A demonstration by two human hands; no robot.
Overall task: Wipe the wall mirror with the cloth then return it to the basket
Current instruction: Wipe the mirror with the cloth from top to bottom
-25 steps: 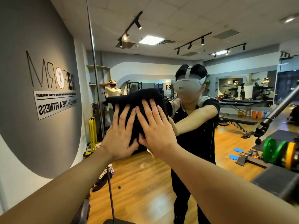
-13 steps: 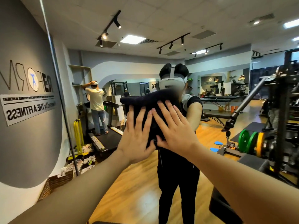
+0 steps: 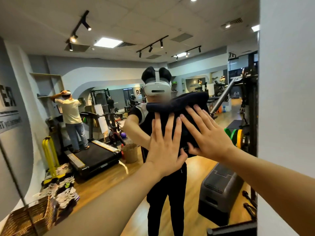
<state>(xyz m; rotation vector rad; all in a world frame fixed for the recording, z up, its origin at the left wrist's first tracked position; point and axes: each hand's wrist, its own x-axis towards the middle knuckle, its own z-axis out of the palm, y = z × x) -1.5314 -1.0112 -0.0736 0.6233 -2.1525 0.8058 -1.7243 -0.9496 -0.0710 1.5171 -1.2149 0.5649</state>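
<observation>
A dark folded cloth lies flat against the wall mirror, which fills most of the view. My left hand and my right hand press side by side on the cloth with fingers spread. The palms cover the cloth's lower part. My own reflection stands right behind the cloth. A woven basket shows at the bottom left corner, by the mirror's left edge.
A white wall bounds the mirror on the right. The mirror reflects a person standing on a treadmill, a second woven basket, shoes on the floor, a grey step platform and weight plates.
Both hands have slid the cloth to the right across the mirror, toward its right edge. The view has turned right with them, and the white wall has come into sight.
</observation>
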